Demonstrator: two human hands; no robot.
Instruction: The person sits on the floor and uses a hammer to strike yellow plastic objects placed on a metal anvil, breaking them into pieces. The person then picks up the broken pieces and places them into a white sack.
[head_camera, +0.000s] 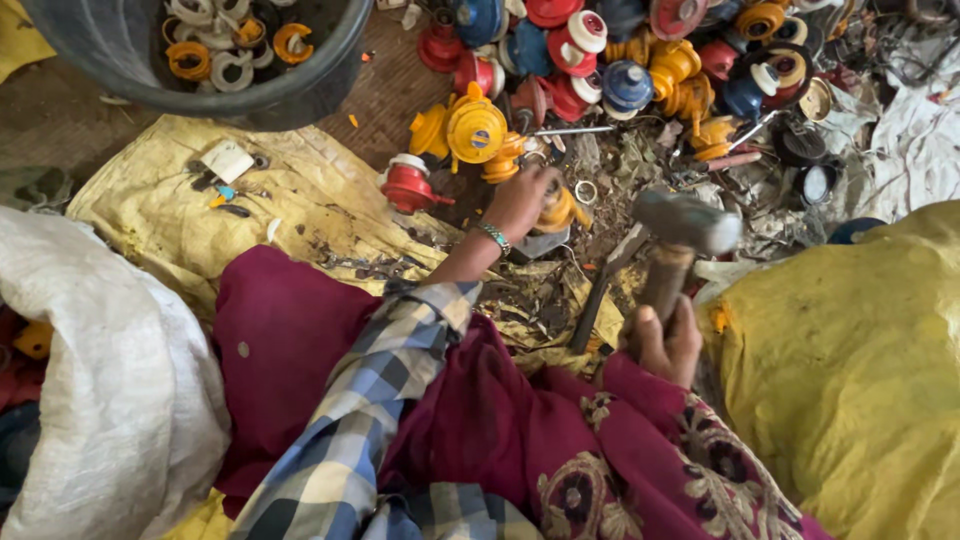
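My left hand (520, 200) reaches forward and grips a small yellow regulator-like part (558, 210) on a grey block, amid metal scraps. A beaded bracelet circles that wrist. My right hand (660, 340) is closed around the wooden handle of a hammer (680, 235). The hammer's grey metal head is raised and blurred, to the right of the yellow part. A dark metal rod (600, 290) lies slanted between the two hands.
A heap of red, yellow and blue valve parts (620, 70) lies ahead. A dark tub (300, 85) holding rings stands at top left. A white sack (110, 380) sits left and a yellow sack (850, 370) right. Yellow sheeting (270, 210) covers the ground.
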